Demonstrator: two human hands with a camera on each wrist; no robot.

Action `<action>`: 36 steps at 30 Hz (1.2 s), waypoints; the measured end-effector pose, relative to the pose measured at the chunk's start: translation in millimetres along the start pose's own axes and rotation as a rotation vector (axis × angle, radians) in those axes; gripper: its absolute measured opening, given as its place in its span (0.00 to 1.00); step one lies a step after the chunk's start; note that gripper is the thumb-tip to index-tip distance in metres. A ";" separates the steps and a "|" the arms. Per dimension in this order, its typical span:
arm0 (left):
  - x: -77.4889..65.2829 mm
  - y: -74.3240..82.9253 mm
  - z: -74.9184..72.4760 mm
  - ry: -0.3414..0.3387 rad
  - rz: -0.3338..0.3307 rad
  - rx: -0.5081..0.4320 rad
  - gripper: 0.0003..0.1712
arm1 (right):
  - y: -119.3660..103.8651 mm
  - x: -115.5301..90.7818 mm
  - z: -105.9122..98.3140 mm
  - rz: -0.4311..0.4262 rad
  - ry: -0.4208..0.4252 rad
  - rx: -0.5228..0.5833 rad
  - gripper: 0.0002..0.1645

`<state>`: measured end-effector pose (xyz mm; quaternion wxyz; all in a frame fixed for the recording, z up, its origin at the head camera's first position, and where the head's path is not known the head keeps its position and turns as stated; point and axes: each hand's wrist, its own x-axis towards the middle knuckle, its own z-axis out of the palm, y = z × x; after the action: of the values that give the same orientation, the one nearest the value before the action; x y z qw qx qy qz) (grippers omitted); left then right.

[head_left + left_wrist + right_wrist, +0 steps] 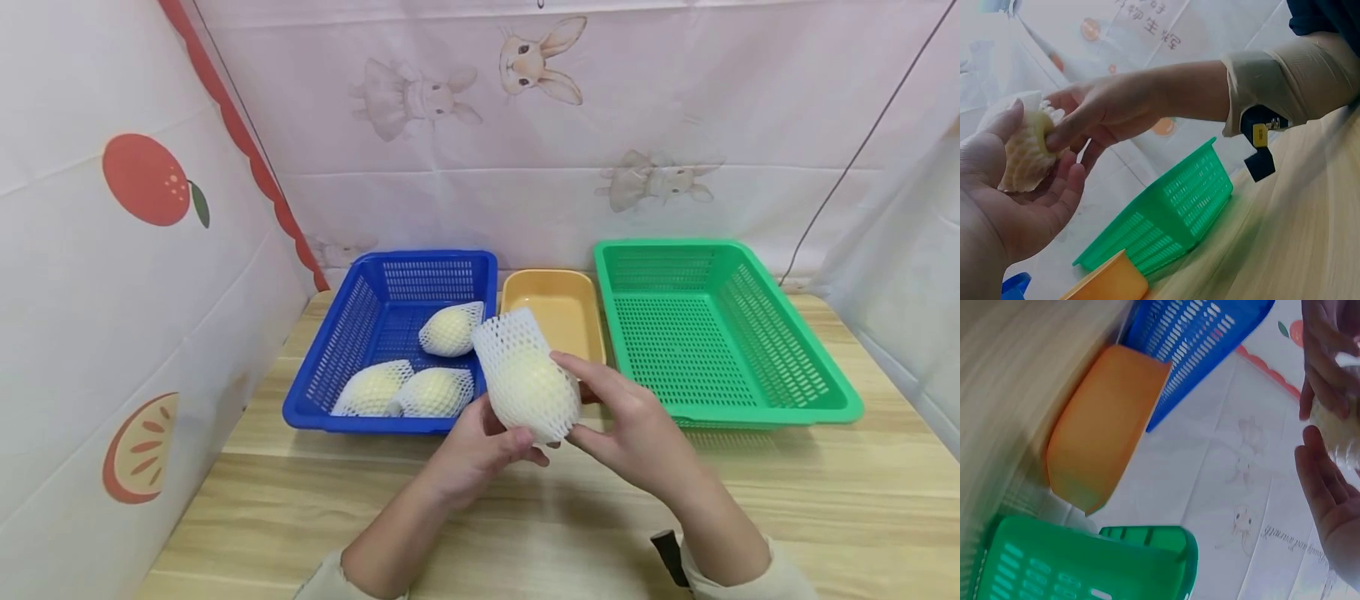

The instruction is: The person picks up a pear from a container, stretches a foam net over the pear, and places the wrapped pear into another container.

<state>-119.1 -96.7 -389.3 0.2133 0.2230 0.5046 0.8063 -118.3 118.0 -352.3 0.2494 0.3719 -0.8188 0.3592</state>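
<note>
A pale yellow, roundish fruit (534,392) in a white foam net is held up over the table, near the front of the yellow tray. The left hand (480,454) cradles it from below and the left, thumb (517,439) across its lower side. From the right, the right hand (645,425) grips the net's lower right end between thumb and fingers. Yellow fruit surface (1041,128) shows at the net's opening beside the right thumb in the left wrist view. The net's other end (512,329) sticks out loose toward the blue basket.
At the left stands a blue basket (300,408) with three netted fruits, one farther back (450,331) and two in front (435,392). A yellow tray (555,304) sits between it and a green basket (675,350) at the right. Printed cloth hangs behind the wooden table (825,500).
</note>
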 end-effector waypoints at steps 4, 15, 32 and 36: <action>-1.2 -0.2 4.3 0.044 0.023 0.000 0.43 | -2.8 0.2 8.4 0.012 0.081 -0.011 0.46; -5.0 10.6 2.7 0.276 0.040 0.265 0.36 | -8.5 6.7 12.8 0.178 -0.093 0.337 0.40; -27.7 68.1 -37.1 0.437 -0.237 1.263 0.40 | 7.5 123.9 102.0 0.481 -0.160 0.397 0.45; -34.8 69.0 -38.8 0.356 -0.302 1.375 0.35 | 21.7 141.9 138.1 0.398 -0.301 0.068 0.47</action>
<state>-121.4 -171.9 -346.8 0.0485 0.0997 0.9498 0.2925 -239.8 -39.8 -350.4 0.0364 0.2610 -0.8912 0.3691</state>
